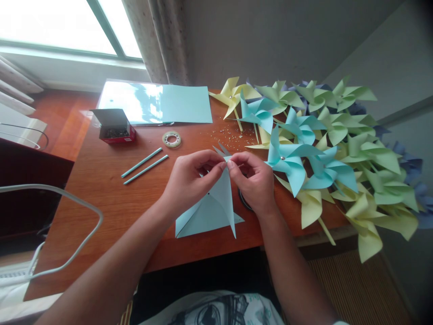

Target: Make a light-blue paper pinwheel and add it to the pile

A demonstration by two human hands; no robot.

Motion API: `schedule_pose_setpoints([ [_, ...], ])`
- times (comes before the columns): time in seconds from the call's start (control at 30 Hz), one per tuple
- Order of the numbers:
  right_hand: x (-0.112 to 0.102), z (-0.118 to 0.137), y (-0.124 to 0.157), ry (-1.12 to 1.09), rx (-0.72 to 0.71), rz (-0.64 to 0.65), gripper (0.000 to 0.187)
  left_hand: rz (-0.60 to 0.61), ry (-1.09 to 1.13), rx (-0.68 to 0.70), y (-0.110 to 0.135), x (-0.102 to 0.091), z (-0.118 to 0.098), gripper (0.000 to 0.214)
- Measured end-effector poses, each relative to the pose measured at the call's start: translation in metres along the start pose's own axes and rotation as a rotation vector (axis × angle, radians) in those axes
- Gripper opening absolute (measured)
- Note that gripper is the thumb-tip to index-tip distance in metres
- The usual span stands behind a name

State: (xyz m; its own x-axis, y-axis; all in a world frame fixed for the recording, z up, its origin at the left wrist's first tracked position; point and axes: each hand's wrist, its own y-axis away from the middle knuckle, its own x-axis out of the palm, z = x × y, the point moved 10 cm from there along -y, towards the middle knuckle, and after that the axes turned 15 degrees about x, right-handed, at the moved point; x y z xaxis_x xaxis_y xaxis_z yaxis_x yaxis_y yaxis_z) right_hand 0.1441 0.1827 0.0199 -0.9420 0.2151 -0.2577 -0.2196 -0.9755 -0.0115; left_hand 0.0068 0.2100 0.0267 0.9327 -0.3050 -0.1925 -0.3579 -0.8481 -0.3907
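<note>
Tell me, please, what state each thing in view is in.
Light-blue cut paper: a corner lifted
Left hand: fingers pinching that corner
Right hand: fingers pinching it too
Scissors: blades apart, partly hidden
Red box: lid open
Tape roll: lying flat
Two sticks: side by side
Pinwheels: folded, heaped

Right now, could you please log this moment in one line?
left hand: pinching blue paper | right hand: pinching same paper | sticks, tape: on table

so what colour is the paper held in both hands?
The paper is light blue, seen in the head view.
</note>
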Motion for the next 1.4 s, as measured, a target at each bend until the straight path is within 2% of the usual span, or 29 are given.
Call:
schedule_pose_setpoints([
  [0.17, -0.011, -0.005, -0.005, 0.015, 0.043, -0.025, 0.012, -0.018, -0.018, -0.009, 0.000, -0.003, 0.002, 0.012],
  [0.23, -0.021, -0.003, -0.003, 0.152, 0.037, -0.058, 0.015, -0.032, -0.024, -0.010, 0.001, -0.006, 0.003, 0.011],
  [0.33, -0.037, 0.005, 0.013, 0.517, -0.044, -0.139, 0.019, -0.053, -0.015, -0.015, 0.001, -0.009, 0.004, 0.012],
  [0.43, -0.048, 0.000, 0.033, 0.671, -0.056, -0.145, 0.024, -0.072, 0.007, -0.026, 0.001, -0.012, 0.004, 0.011],
  [0.57, -0.047, -0.020, 0.050, 0.885, -0.021, -0.127, 0.036, -0.081, 0.019, -0.037, 0.001, -0.014, 0.003, 0.011],
  [0.7, -0.042, -0.024, 0.049, 0.943, -0.022, -0.158, 0.033, -0.100, 0.037, -0.036, -0.001, -0.016, 0.000, 0.011],
  [0.87, -0.049, -0.021, 0.048, 0.786, 0.028, -0.229, 0.027, -0.147, 0.061, -0.039, -0.003, -0.022, -0.004, 0.013],
  [1.0, -0.055, -0.036, 0.049, 0.246, 0.166, -0.140, 0.035, -0.168, 0.076, -0.038, -0.003, -0.025, -0.006, 0.012],
  [1.07, -0.049, -0.042, 0.046, -0.035, 0.214, -0.054, 0.041, -0.167, 0.077, -0.037, -0.002, -0.026, -0.006, 0.012],
  [1.13, -0.040, -0.043, 0.040, -0.198, 0.230, 0.020, 0.048, -0.168, 0.078, -0.039, -0.002, -0.026, -0.005, 0.013],
  [1.23, -0.028, -0.039, 0.029, -0.237, 0.218, 0.084, 0.056, -0.173, 0.078, -0.039, -0.002, -0.027, -0.005, 0.013],
  [1.4, -0.019, -0.031, 0.017, -0.068, 0.137, 0.128, 0.050, -0.162, 0.101, -0.048, -0.003, -0.025, -0.003, 0.011],
])
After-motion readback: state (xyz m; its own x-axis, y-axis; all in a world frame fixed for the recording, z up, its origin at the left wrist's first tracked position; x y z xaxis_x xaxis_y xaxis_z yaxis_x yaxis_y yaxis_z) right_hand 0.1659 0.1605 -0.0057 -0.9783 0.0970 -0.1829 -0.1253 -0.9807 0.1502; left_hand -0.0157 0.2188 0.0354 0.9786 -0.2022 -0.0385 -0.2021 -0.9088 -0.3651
